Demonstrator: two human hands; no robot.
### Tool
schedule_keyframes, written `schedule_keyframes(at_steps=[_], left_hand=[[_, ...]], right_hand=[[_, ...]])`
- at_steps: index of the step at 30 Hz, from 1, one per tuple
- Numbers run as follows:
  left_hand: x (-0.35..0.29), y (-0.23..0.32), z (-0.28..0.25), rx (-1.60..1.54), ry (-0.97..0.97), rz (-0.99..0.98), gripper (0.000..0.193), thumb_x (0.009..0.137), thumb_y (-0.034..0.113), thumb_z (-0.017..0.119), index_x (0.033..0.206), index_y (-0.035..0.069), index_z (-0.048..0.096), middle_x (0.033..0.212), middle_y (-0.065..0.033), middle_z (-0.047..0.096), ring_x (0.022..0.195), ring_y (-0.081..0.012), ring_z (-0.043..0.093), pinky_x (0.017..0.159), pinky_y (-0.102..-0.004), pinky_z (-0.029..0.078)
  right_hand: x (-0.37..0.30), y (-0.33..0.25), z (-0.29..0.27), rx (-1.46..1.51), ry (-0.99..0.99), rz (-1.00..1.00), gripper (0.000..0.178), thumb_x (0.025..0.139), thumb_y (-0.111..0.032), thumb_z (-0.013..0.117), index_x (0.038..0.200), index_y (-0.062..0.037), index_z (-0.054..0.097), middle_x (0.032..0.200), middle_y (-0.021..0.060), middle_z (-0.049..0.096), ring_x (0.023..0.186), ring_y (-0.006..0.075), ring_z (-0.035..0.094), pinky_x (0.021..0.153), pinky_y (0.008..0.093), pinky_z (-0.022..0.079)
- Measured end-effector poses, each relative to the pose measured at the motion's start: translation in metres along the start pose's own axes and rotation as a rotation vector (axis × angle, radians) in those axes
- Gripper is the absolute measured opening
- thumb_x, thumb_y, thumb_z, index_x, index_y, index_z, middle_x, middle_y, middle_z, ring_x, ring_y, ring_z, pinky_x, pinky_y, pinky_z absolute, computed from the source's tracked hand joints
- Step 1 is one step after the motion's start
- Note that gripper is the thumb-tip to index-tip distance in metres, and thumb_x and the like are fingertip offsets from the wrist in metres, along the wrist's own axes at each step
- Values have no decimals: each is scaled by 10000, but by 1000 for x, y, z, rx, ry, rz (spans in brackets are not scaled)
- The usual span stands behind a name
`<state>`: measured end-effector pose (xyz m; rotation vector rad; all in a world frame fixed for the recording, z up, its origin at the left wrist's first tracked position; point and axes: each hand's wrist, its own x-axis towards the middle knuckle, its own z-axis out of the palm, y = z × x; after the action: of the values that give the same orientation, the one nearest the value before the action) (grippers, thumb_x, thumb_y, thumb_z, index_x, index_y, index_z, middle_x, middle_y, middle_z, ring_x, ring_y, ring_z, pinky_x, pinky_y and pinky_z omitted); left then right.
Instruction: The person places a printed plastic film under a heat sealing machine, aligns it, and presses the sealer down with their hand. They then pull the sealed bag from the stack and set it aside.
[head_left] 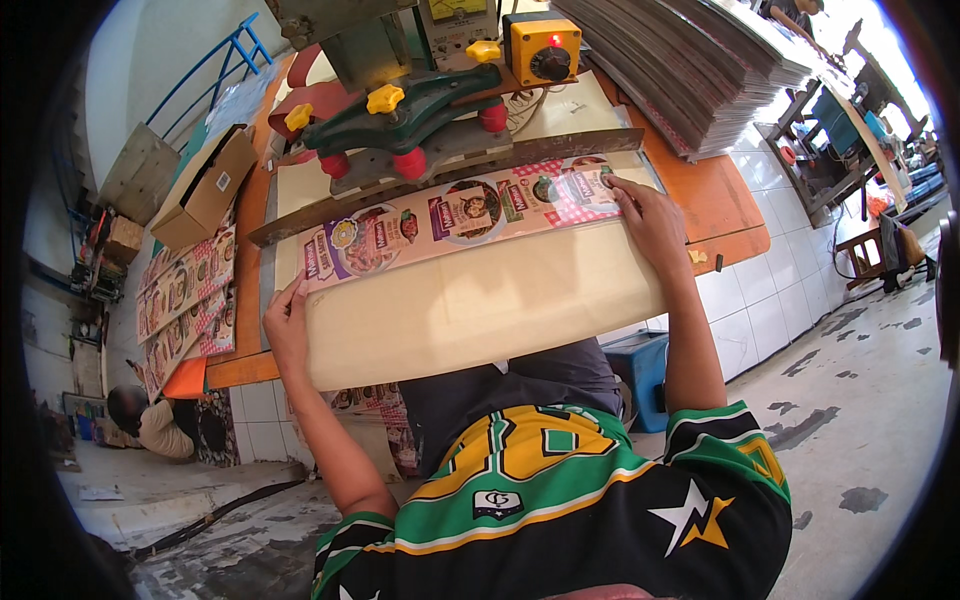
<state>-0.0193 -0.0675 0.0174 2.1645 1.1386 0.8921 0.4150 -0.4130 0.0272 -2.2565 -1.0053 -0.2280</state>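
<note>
Item: printed packaging strip (460,222), thin, light, floppy, slick; hold at ends w/ flat fingers; left hand (287,325) & right hand (648,222) open, pressing it flat on worktop (715,195).

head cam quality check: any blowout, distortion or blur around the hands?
Head view: strong fisheye, so the bench's orange edge bows and a black vignette rings the frame; the upper right by the stacked sheets is blown out by daylight; the left hand and right hand at the ends of the printed cardboard strip are evenly lit and sharp, no motion blur.
</note>
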Motion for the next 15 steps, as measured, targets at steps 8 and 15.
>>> schedule_keyframes(at_steps=[8,15], left_hand=[[0,-2,0,-2,5,26,345,1030,294,649,1303,96,718,973,-134,681,902,-185,618,853,-299,483],[0,-1,0,-4,8,1,342,1029,302,650,1290,94,729,997,-134,697,915,-176,621,855,-297,484]], right_hand=[[0,-6,-3,3,-24,45,287,1011,-297,601,1213,-160,753,1072,145,753,985,352,698,877,440,523],[0,-5,-2,9,-13,36,286,1007,-298,612,1210,-156,754,1059,155,753,964,350,701,866,435,525]])
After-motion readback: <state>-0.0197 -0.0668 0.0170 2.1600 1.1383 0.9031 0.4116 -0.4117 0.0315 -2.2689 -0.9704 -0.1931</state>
